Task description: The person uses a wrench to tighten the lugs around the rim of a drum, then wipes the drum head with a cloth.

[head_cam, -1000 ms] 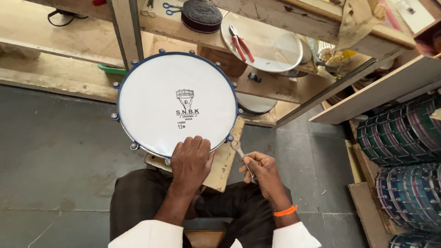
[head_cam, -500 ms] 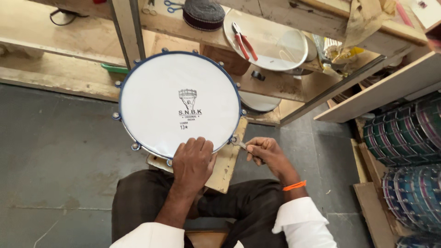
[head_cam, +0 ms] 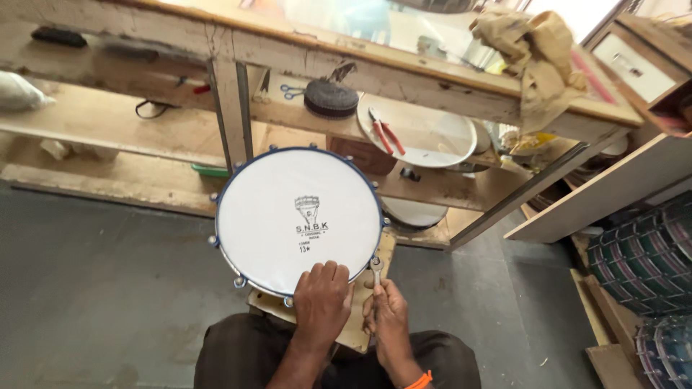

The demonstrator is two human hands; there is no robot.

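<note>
A round white drum (head_cam: 299, 220) with a blue rim rests face up on the person's lap, in front of a wooden workbench (head_cam: 404, 68). The left hand (head_cam: 322, 301) lies flat, fingers spread, on the drumhead at about six o'clock. Just beside it, the right hand (head_cam: 387, 317) is closed round a small metal wrench (head_cam: 376, 269), whose head sits on a rim bolt near four o'clock. At two o'clock, red-handled pliers (head_cam: 384, 131) lie on a white disc (head_cam: 425, 133).

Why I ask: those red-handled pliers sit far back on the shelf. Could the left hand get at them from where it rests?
Probably not without leaning: the left hand rests on the drum, which lies between it and the pliers.
</note>
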